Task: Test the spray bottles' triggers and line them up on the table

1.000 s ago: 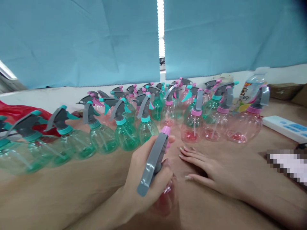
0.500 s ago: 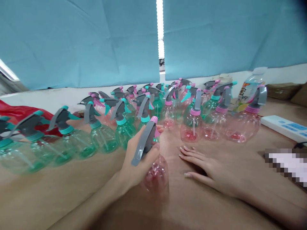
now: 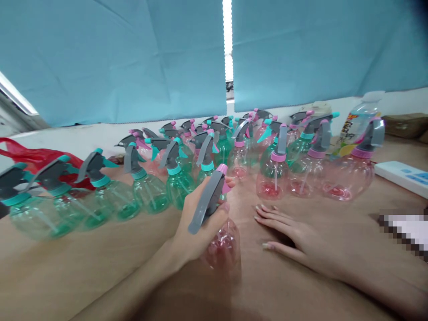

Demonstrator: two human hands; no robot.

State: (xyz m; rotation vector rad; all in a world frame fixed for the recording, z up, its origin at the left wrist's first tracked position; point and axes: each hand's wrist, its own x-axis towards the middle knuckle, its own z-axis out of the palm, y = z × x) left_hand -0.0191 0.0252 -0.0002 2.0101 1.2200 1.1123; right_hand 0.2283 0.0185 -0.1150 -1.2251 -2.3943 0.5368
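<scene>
- Head view: gripping a pink bottle (image 3: 222, 249) with the left hand (image 3: 189, 243), bending its fingers around the neck just under the spray head and clamping them there.
- Holding it above or on the middle of the surface (image 3: 100, 263), towards the near edge; not showing clearly whether the base is touching down.
- Probably choosing the neck because of its narrow shape, so leaving the wide round body hanging free below the palm.
- Aiming the pink nozzle (image 3: 222, 169) towards the far edge and slightly right, while running the grey lever (image 3: 205, 203) back towards the near left corner.
- Standing the bottle's long axis roughly upright, perhaps leaning a little, with the base down.
- Resting the right hand (image 3: 307, 240) palm down on the right half of the surface, stretching its fingers out, setting the thumb apart and gripping nothing; perhaps steadying the body.
- Lining up green bottles (image 3: 154, 196) from the left edge towards the middle, and three pink bottles (image 3: 270, 183) beyond the right hand; seemingly grouping these front ones by colour.
- Mixing both colours in the crowd behind, towards the far edge.
- Lying near the right edge: a white strip (image 3: 401, 176) with blue patches.
- Spreading behind the green row at far left: a red bag (image 3: 43, 158).
</scene>
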